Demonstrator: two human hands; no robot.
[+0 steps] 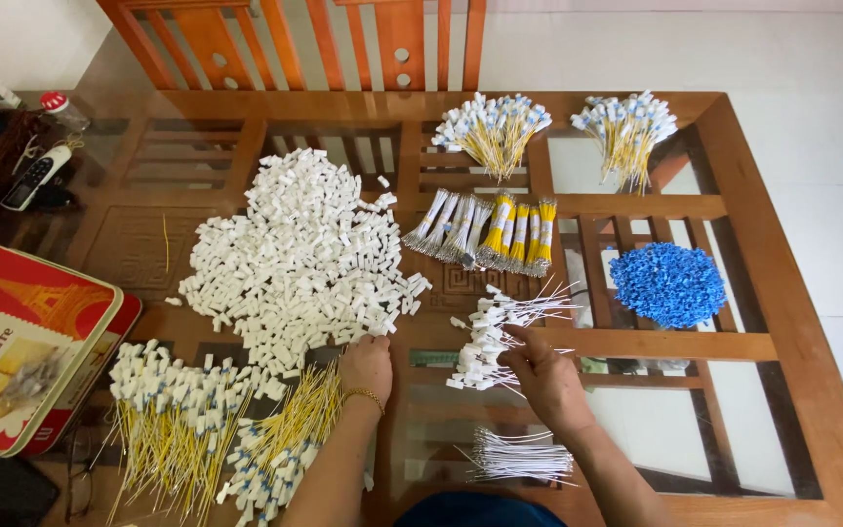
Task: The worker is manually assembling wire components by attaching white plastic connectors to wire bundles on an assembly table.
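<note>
My left hand (367, 365) rests with its fingers dug into the near edge of a big heap of small white plastic caps (300, 254); whether it holds a cap is hidden. A thin bracelet circles that wrist. My right hand (541, 376) grips a bunch of white wires fitted with white caps (488, 342), the wire ends fanning up and right. A loose bundle of bare white wires (519, 456) lies just below my right forearm.
Yellow wires with white and blue caps lie at the near left (178, 420) and in two far fans (493, 127) (626, 132). Tied wire bundles (485, 232) sit mid-table, a blue cap pile (668, 283) on the right. A red biscuit tin (21, 346) stands left on the glass-topped wooden table (782, 322).
</note>
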